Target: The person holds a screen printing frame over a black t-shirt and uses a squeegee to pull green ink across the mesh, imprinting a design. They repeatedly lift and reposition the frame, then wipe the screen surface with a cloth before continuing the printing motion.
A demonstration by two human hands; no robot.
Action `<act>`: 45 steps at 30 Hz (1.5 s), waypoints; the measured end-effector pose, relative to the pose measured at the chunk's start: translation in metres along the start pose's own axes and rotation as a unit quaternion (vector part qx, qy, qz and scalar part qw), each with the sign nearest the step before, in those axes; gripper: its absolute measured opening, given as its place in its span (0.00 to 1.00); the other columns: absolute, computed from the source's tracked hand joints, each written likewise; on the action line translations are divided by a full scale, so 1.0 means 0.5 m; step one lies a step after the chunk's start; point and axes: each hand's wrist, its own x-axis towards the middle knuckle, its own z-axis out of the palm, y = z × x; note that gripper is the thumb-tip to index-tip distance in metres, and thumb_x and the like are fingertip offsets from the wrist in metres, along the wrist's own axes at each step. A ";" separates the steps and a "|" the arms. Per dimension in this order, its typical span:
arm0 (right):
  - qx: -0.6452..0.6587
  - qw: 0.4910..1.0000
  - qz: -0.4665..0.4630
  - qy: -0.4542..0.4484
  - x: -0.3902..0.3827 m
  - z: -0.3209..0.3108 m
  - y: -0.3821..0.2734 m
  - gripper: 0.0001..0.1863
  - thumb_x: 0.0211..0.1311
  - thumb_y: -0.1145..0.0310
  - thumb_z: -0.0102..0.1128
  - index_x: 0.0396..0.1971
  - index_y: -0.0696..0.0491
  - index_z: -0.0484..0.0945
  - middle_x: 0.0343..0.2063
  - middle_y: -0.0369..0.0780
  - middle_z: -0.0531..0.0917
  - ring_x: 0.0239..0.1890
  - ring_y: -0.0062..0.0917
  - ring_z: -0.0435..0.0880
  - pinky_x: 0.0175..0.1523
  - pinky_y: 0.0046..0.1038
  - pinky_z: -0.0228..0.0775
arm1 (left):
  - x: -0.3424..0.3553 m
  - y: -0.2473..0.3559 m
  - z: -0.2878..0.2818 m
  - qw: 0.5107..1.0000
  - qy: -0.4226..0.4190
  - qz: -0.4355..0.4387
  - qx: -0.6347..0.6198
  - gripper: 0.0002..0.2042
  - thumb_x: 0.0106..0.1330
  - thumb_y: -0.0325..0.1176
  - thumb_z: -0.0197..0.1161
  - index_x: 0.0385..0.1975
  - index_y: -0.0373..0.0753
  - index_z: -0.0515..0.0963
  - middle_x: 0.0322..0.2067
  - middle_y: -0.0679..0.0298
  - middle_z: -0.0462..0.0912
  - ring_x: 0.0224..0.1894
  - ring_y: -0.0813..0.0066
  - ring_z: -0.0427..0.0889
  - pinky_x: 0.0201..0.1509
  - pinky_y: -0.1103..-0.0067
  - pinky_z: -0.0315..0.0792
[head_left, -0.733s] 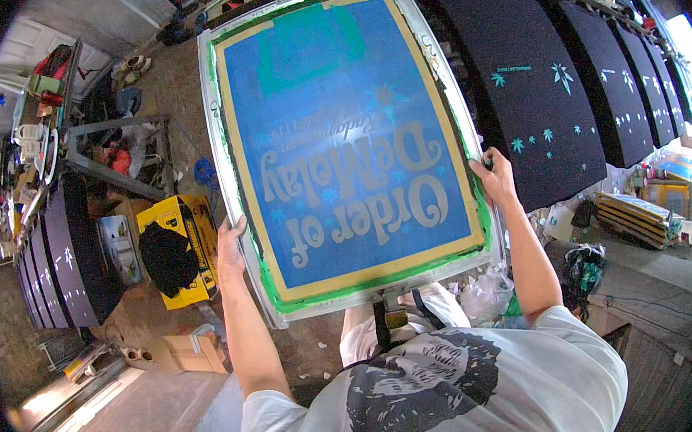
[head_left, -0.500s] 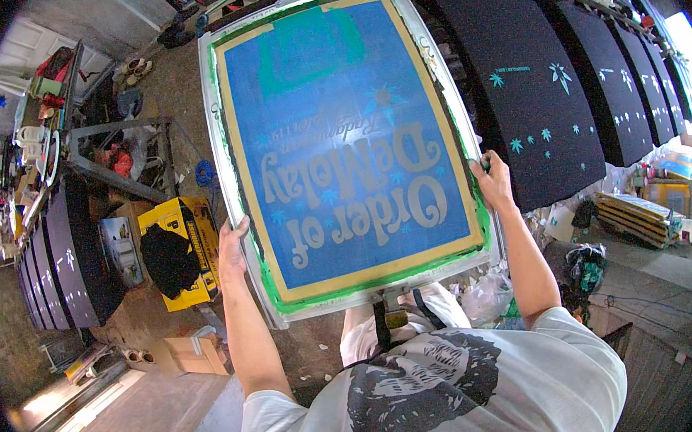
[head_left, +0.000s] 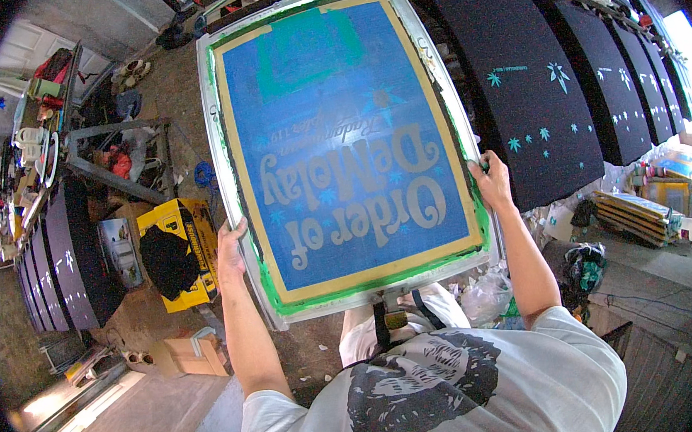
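A large screen-printing screen (head_left: 328,118) is held up before me: silver metal frame, tan tape border, green paint along the inner edge, blue mesh with pale upside-down lettering, small leaf shapes and a teal patch near the top. My left hand (head_left: 232,245) grips the frame's lower left side. My right hand (head_left: 490,179) grips its right side, a little higher, thumb on the frame. Both hands are closed on it.
Rows of black shirts with leaf prints lie on boards to the right (head_left: 517,91) and left (head_left: 70,251). A yellow box (head_left: 201,263) with dark cloth, a metal stand (head_left: 122,183), a cluttered shelf (head_left: 48,111), plastic bags (head_left: 483,298) and stacked boards (head_left: 629,214) surround me.
The screen has shifted very slightly toward the left in the picture. Both hands keep the same grip on it.
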 end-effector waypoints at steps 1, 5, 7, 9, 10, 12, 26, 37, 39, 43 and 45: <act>0.002 1.000 -0.001 0.002 0.000 -0.001 -0.003 0.19 0.56 0.61 0.68 0.30 0.62 0.71 0.21 0.50 0.76 0.24 0.42 0.75 0.34 0.39 0.67 | 0.000 0.000 -0.002 1.000 -0.001 -0.001 0.003 0.19 0.64 0.31 0.65 0.54 0.33 0.75 0.37 0.62 0.84 0.35 0.73 0.83 0.39 0.75 0.78; -0.002 1.000 -0.012 0.016 0.001 0.000 -0.001 0.19 0.56 0.61 0.68 0.31 0.62 0.71 0.22 0.50 0.77 0.25 0.43 0.76 0.35 0.39 0.67 | -0.010 0.015 0.014 1.000 0.004 0.000 0.009 0.20 0.64 0.31 0.65 0.54 0.32 0.74 0.38 0.61 0.84 0.35 0.72 0.84 0.39 0.75 0.78; -0.008 1.000 0.014 -0.011 0.004 -0.005 -0.006 0.20 0.56 0.61 0.69 0.32 0.63 0.72 0.23 0.50 0.78 0.26 0.43 0.77 0.35 0.39 0.68 | -0.004 0.006 0.007 1.000 -0.006 0.011 -0.002 0.20 0.64 0.31 0.66 0.54 0.32 0.74 0.38 0.61 0.84 0.35 0.72 0.84 0.38 0.75 0.78; -0.010 0.999 0.027 -0.020 0.004 -0.006 -0.008 0.20 0.56 0.61 0.69 0.32 0.63 0.72 0.23 0.51 0.78 0.27 0.44 0.78 0.36 0.39 0.68 | -0.002 0.005 0.004 1.000 -0.014 0.016 -0.009 0.20 0.64 0.32 0.66 0.54 0.31 0.74 0.38 0.60 0.83 0.35 0.72 0.84 0.38 0.74 0.78; -0.009 0.999 0.026 -0.016 0.003 -0.004 -0.005 0.20 0.56 0.61 0.69 0.32 0.63 0.72 0.24 0.51 0.78 0.27 0.44 0.78 0.36 0.39 0.68 | -0.001 0.004 0.002 1.000 -0.016 0.014 -0.010 0.20 0.64 0.32 0.66 0.54 0.31 0.74 0.38 0.60 0.83 0.35 0.71 0.84 0.38 0.74 0.78; -0.006 1.000 0.019 -0.005 0.003 -0.001 0.000 0.20 0.56 0.61 0.69 0.31 0.63 0.72 0.23 0.51 0.78 0.27 0.44 0.78 0.36 0.40 0.68 | 0.003 0.002 0.000 1.000 -0.017 0.014 -0.007 0.20 0.64 0.33 0.66 0.54 0.33 0.74 0.38 0.61 0.84 0.34 0.71 0.84 0.37 0.74 0.78; 0.010 1.000 0.026 -0.002 0.002 0.000 -0.002 0.20 0.55 0.61 0.68 0.30 0.62 0.71 0.22 0.50 0.77 0.27 0.44 0.77 0.36 0.40 0.67 | -0.008 0.015 0.014 1.000 -0.004 -0.003 0.020 0.20 0.65 0.33 0.65 0.54 0.32 0.74 0.38 0.62 0.84 0.36 0.72 0.84 0.40 0.75 0.78; 0.010 1.000 0.017 0.000 0.003 0.002 0.002 0.20 0.55 0.61 0.69 0.29 0.60 0.69 0.21 0.49 0.74 0.26 0.42 0.73 0.35 0.39 0.66 | 0.017 -0.013 -0.019 1.000 -0.014 0.000 0.001 0.20 0.65 0.32 0.66 0.55 0.32 0.73 0.38 0.61 0.83 0.35 0.72 0.84 0.38 0.75 0.78; 0.012 1.000 0.020 0.000 0.002 0.003 0.006 0.20 0.55 0.61 0.69 0.29 0.60 0.69 0.22 0.48 0.74 0.26 0.42 0.73 0.35 0.39 0.66 | 0.016 -0.012 -0.016 1.000 -0.016 0.003 -0.001 0.21 0.65 0.32 0.66 0.56 0.32 0.73 0.38 0.61 0.83 0.35 0.72 0.84 0.39 0.75 0.78; 0.021 0.999 0.027 0.005 0.002 0.004 0.008 0.20 0.54 0.61 0.69 0.29 0.60 0.69 0.22 0.49 0.74 0.26 0.42 0.73 0.35 0.39 0.66 | 0.010 -0.002 -0.005 1.000 -0.016 0.002 -0.005 0.21 0.65 0.32 0.66 0.55 0.31 0.73 0.39 0.61 0.83 0.36 0.72 0.84 0.40 0.75 0.78; 0.023 0.999 0.032 0.003 0.001 0.005 0.001 0.20 0.54 0.61 0.69 0.29 0.61 0.69 0.22 0.49 0.74 0.26 0.42 0.73 0.35 0.39 0.66 | 0.008 -0.004 -0.008 1.000 -0.012 -0.003 -0.006 0.20 0.65 0.32 0.66 0.55 0.31 0.74 0.39 0.61 0.83 0.36 0.72 0.84 0.40 0.75 0.78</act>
